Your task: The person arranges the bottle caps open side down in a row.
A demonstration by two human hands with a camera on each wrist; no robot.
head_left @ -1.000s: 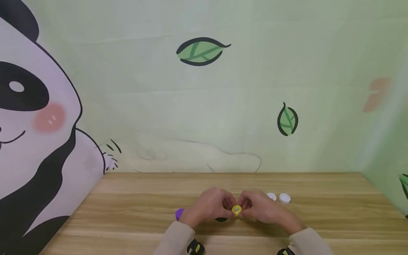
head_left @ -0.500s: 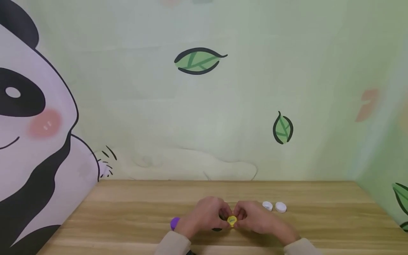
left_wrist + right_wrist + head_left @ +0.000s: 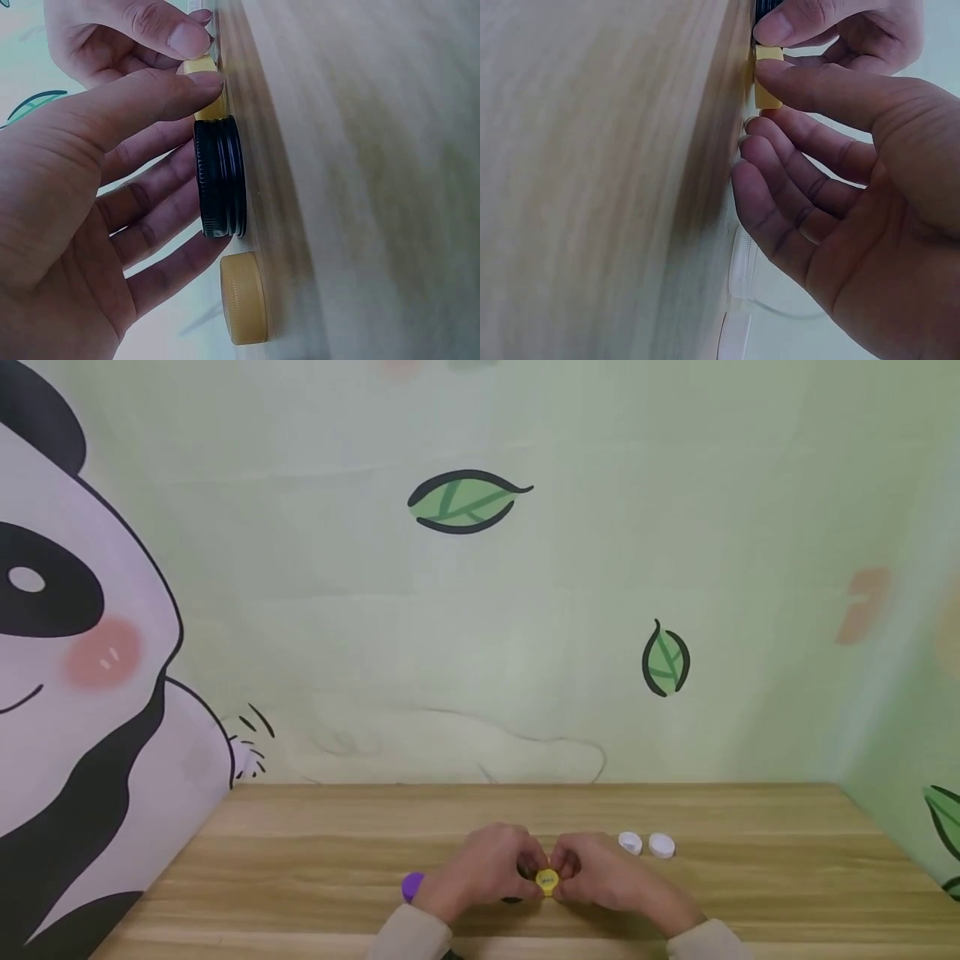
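Between my two hands is a small yellow bottle cap (image 3: 547, 882) with faint print on its top, low over the wooden table. My left hand (image 3: 491, 870) pinches it from the left, the thumb on its near side. From the right, my right hand (image 3: 600, 872) pinches the same cap, as the right wrist view also shows with the yellow cap (image 3: 768, 90). Beside my left fingers stands a black ridged lid (image 3: 220, 178), mostly hidden by that hand in the head view. An orange-yellow cap (image 3: 244, 298) lies past the black lid.
A purple cap (image 3: 412, 887) lies left of my left wrist, partly covered by it. Two white caps (image 3: 662, 846) rest behind my right hand. The wooden table (image 3: 315, 827) meets a green printed backdrop (image 3: 525, 635) at its back edge.
The head view has tilted up slightly, so the table and hands sit lower in it. Both hands keep hold of the yellow cap; little else differs.
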